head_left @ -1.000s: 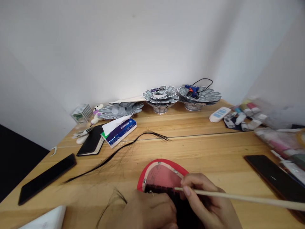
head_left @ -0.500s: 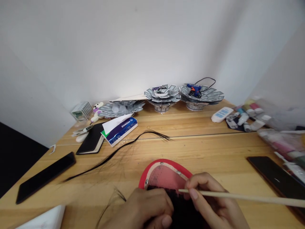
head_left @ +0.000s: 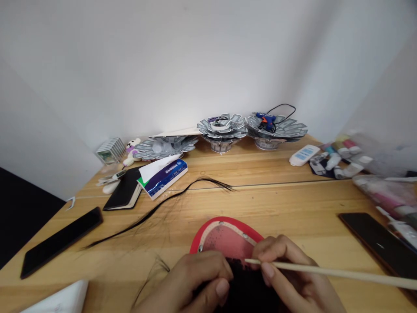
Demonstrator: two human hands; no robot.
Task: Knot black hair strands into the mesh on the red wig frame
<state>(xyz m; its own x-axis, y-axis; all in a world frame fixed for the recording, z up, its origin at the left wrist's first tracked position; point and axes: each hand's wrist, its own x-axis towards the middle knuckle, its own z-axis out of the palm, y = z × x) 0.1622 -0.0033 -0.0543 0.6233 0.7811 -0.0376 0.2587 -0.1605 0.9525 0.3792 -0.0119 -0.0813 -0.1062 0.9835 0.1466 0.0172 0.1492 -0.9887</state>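
- Well, our right hand [head_left: 289, 274] pinches a thin pale wooden stick [head_left: 325, 271].
- Our left hand [head_left: 192, 278] curls over black hair [head_left: 247, 291], its grip hidden.
- We lose that hair below the picture's edge; it covers a red oval pad [head_left: 224, 237].

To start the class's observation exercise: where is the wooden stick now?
In the head view, the wooden stick is pinched in the right hand, its tip over the red rounded form, its far end running rightward above the table.
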